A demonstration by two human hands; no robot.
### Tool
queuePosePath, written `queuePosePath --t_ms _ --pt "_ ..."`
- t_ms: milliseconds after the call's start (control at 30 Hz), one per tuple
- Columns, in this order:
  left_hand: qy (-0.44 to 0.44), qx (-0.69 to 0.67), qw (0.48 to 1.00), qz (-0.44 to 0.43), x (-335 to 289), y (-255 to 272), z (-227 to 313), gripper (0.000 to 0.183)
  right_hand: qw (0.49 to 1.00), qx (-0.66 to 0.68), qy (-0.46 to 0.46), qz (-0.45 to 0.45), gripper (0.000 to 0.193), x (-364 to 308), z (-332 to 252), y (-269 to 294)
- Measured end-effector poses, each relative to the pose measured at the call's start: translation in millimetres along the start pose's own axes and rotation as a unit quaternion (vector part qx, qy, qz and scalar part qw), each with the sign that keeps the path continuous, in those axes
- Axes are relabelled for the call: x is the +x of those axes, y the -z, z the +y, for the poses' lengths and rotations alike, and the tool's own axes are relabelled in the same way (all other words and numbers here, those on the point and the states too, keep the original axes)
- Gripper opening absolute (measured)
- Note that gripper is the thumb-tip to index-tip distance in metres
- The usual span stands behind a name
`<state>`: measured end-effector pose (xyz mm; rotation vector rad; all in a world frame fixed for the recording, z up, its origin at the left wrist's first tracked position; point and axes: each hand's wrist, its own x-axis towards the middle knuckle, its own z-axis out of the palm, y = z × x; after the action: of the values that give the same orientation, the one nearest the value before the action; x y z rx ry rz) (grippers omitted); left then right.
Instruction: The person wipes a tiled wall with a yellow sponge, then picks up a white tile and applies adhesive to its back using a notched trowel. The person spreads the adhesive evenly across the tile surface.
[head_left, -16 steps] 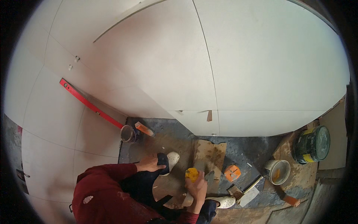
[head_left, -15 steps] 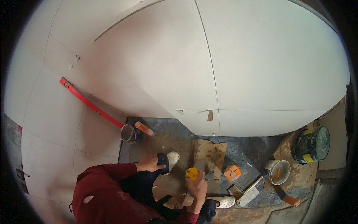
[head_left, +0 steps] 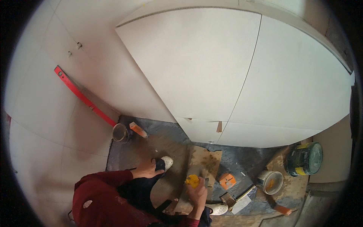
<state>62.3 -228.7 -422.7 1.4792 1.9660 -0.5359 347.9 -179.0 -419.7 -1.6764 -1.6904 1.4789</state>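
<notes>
My right hand [head_left: 197, 192] is closed around a yellow sponge [head_left: 193, 181], held low between my knees above the dirty floor. Beneath and beyond it lies a stained sheet of cardboard [head_left: 211, 157]. My left hand [head_left: 145, 169] rests on my bent left leg, fingers laid along the dark trousers and holding nothing. Before me stands a large white tiled panel [head_left: 193, 64], with a brown wedge [head_left: 219, 126] stuck in its lower joint. Right of the sponge, an orange box-like item [head_left: 227, 181] sits on the floor.
A red spirit level [head_left: 85, 99] leans on the left wall above a small bucket [head_left: 120, 133] and an orange-and-white packet [head_left: 138, 129]. At right are an open bucket [head_left: 280, 185], a dark green bucket [head_left: 314, 158], a flat-bladed tool [head_left: 241, 204] and an orange piece [head_left: 283, 210].
The view has tilted and shifted, so the panel's top edge shows more and floor items sit further left. Both hands keep nearly the same pose, the sponge still in the right.
</notes>
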Motion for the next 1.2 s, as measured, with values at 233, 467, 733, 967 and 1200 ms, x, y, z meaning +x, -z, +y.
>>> queuePosePath --t_ms 233,467,733,967,1200 --pt "-0.023 -0.368 0.913 -0.176 17 8 -95 0.066 0.999 0.015 0.015 0.029 0.053 10 6 0" --pt "0.127 -0.491 0.806 -0.306 -96 90 -70 0.073 0.908 0.403 -0.094 0.066 0.048 -8 33 -22" --pt "-0.06 -0.142 0.949 -0.275 -85 55 -106 0.093 0.775 0.582 -0.225 0.106 0.034 -76 -18 20" --pt "-0.19 -0.396 0.86 -0.259 -86 120 48 0.071 0.825 0.512 -0.202 0.126 0.04 -82 -40 67" --pt "-0.089 -0.528 0.791 -0.296 -101 166 97 0.062 0.89 0.437 -0.076 0.103 0.044 -77 -150 81"
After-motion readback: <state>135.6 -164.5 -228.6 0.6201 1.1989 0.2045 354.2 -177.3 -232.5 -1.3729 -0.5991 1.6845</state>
